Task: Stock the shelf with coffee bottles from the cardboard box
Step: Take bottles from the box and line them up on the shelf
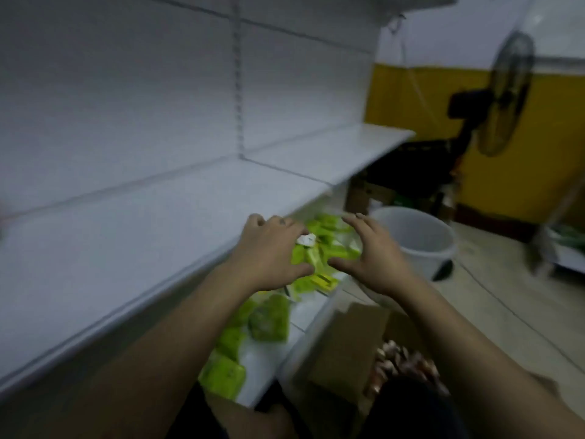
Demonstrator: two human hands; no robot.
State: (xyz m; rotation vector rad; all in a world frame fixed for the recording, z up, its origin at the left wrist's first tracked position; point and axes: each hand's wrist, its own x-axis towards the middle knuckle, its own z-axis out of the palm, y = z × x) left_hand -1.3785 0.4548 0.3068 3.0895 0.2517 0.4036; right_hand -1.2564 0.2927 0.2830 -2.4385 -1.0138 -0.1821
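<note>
A white metal shelf runs across the left of the blurred head view, bare on top. Both my hands hover side by side just past its front edge, over the lower shelf and its green packets. My left hand has curved fingers and holds nothing. My right hand is spread, fingers straight, also holding nothing. An open cardboard box stands on the floor at lower right, with several brown-capped coffee bottles showing inside it.
A white bucket stands on the tiled floor to the right of my hands. A black standing fan rises before the yellow wall at the right. A dark table with clutter sits beyond the shelf's end.
</note>
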